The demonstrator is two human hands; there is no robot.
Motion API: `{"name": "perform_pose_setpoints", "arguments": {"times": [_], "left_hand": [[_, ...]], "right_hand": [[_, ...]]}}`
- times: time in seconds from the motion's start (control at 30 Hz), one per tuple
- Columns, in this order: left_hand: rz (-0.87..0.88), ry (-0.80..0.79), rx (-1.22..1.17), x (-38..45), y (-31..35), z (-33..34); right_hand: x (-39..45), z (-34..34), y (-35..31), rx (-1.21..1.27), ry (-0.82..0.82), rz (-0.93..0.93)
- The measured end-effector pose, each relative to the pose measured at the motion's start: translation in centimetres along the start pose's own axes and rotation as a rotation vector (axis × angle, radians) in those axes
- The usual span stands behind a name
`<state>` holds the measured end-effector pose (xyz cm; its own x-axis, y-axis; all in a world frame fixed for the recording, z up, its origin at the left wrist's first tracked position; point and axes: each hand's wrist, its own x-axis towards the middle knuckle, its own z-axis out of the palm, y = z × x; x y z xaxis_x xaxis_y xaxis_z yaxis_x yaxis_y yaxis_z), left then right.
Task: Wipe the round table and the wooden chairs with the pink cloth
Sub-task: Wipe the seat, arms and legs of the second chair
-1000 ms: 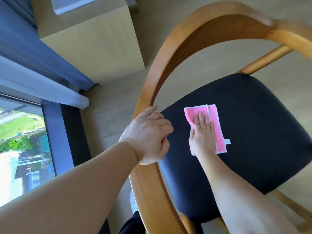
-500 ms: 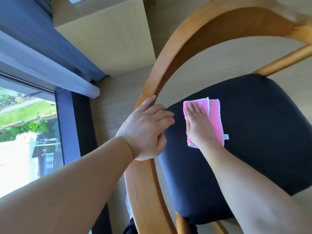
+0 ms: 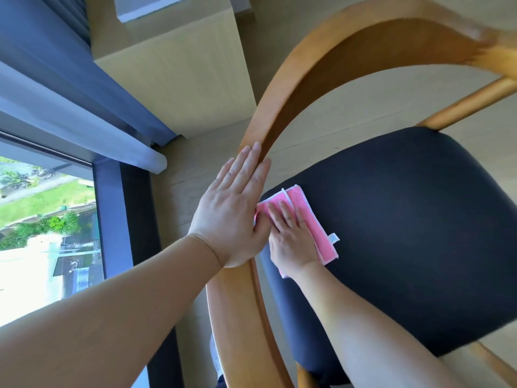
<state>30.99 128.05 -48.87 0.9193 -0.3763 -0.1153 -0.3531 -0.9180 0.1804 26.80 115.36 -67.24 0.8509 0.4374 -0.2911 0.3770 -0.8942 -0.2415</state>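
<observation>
A wooden chair (image 3: 302, 88) with a curved backrest and a dark seat cushion (image 3: 405, 219) fills the view. The folded pink cloth (image 3: 310, 219) lies on the near left part of the cushion. My right hand (image 3: 291, 239) presses flat on the cloth, fingers stretched out, covering its left half. My left hand (image 3: 235, 211) lies flat on the curved wooden backrest rail, fingers straight and together, right beside the cloth. The round table is out of view.
A light wooden cabinet (image 3: 179, 74) stands on the floor beyond the chair's back. To the left are a blue curtain (image 3: 70, 65) and a window (image 3: 44, 219). Pale wood floor shows through the chair's back.
My left hand has gone from curled over the backrest rail to lying flat along it. My right hand and the cloth have slid toward the rail.
</observation>
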Motion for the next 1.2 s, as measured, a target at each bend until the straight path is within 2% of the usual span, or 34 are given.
{"name": "perform_pose_setpoints", "arguments": {"times": [0.23,0.37,0.43,0.57,0.67,0.8,0.97,1.2], "left_hand": [[0.102,-0.082,0.030,-1.3,-1.5,-0.3],[0.076,-0.054,0.031,-1.5,-1.2,-0.2],[0.052,-0.036,0.021,-1.5,-1.1,-0.3],[0.060,-0.024,-0.026,-1.5,-1.3,-0.4],[0.057,-0.018,-0.036,-1.4,-1.3,-0.4],[0.069,-0.033,-0.028,-1.4,-1.5,-0.3],[0.081,-0.039,-0.027,-1.4,-1.5,-0.4],[0.083,-0.057,0.006,-1.4,-1.4,-0.6]], "right_hand": [[0.4,-0.5,2.7,0.031,0.006,-0.147],[0.1,-1.9,6.1,-0.048,-0.043,-0.134],[0.3,-2.6,8.3,-0.082,-0.028,-0.082],[1.0,-4.5,13.9,-0.120,0.094,0.157],[0.7,-5.0,17.4,-0.027,0.187,0.311],[1.2,-4.4,17.5,0.061,0.184,0.352],[0.8,-3.2,15.6,0.159,0.209,0.214],[-1.4,-0.4,5.4,0.244,0.135,-0.141]]}}
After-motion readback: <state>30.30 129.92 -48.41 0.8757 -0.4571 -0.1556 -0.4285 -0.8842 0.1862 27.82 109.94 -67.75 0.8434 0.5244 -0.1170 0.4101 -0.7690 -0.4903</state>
